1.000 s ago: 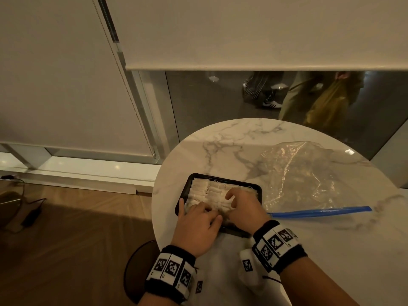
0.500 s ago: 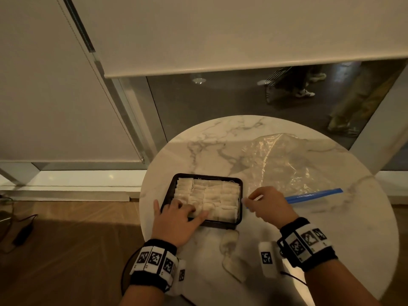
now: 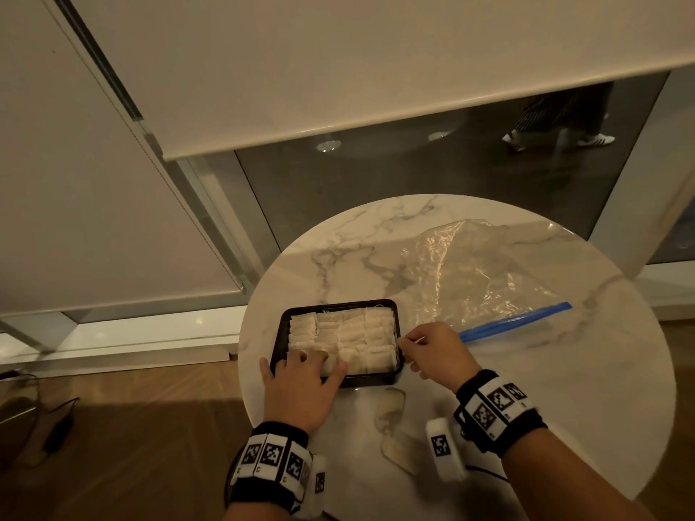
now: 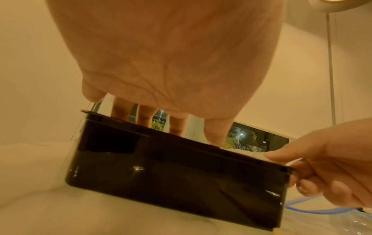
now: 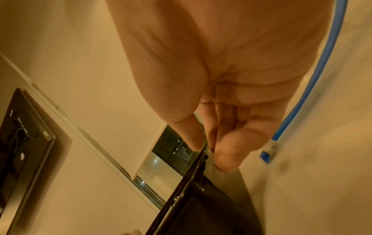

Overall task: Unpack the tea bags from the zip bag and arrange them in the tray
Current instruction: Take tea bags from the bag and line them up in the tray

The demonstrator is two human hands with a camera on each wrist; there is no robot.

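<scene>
A black tray (image 3: pixel 399 332) sits on the near left part of a round marble table, packed with rows of white tea bags (image 3: pixel 353 332). My left hand (image 3: pixel 306 364) lies over the tray's near left corner, its fingers (image 4: pixel 177 125) reaching down onto the tea bags. My right hand (image 3: pixel 408 342) pinches the tray's right rim (image 5: pixel 181 190), thumb on top and fingers (image 4: pixel 308 189) curled under it. Behind the right hand lies the clear zip bag (image 3: pixel 489 268), flat and crumpled, with its blue zip strip (image 3: pixel 515 321) facing me. I see no tea bags inside it.
The marble table (image 3: pixel 564 408) has a rounded edge close to my left wrist. A window with a lowered roller blind (image 3: pixel 338 88) stands behind it, with a passer-by's feet showing through the glass. Wooden floor with a cable and adapter (image 3: pixel 56 434) lies to the left.
My right hand has left the tea bags and moved right to the tray's rim, which it now pinches. The left hand stays on the tea bags at the near left corner.
</scene>
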